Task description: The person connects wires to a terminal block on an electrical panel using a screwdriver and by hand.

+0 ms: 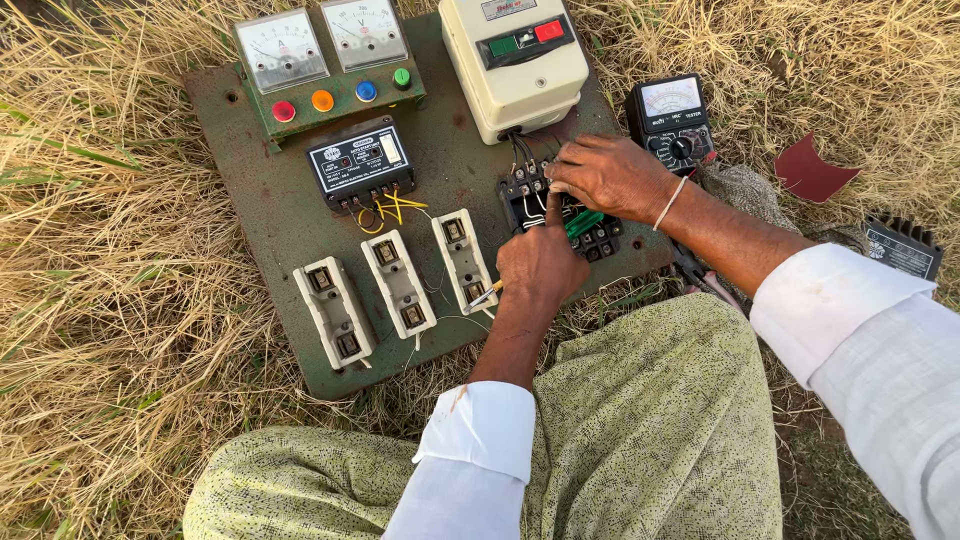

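Left hand (541,265): your grip is closed on a screwdriver (484,293), its tip by the nearest white fuse holder (464,260) | Right hand (610,176): fingers curled onto the black contactor block (585,228) near the green panel's (270,215) right edge, holding nothing loose | Cream starter box (512,62) at the far edge, multimeter (671,122) on the grass beside it.

Black terminal block (585,228) mostly hidden beneath left hand (541,263) and right hand (610,176). Screwdriver (482,294) shown only at a short stub by the left fingers. Cream switch box (513,62) and two dial meters (320,42) cut off by the top edge. Dial readings too small to tell.
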